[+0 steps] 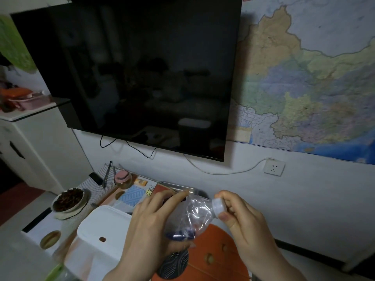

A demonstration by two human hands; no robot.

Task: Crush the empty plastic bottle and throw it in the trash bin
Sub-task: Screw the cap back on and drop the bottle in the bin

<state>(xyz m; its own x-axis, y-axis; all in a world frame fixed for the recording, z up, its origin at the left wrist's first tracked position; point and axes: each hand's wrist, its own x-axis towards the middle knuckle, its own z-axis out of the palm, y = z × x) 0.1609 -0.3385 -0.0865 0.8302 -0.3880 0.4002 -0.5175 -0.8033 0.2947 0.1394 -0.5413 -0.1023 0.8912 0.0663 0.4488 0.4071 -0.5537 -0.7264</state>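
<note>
A clear plastic bottle (194, 216) with a dark blue label lies sideways in mid-air between both hands, its body dented and wrinkled. My left hand (154, 226) wraps around the bottle's body from the left. My right hand (241, 222) pinches the white cap (218, 205) at the bottle's right end with thumb and fingers. A white lidded bin (101, 228) with a small hole in its top stands below and to the left of the hands.
A low table holds a bowl of dark food (68, 199), a jar with a pink lid (122, 179), a metal tray (178, 186) and small items. An orange stool (215, 256) sits under the hands. A dark television (132, 74) and a wall map (308, 82) hang ahead.
</note>
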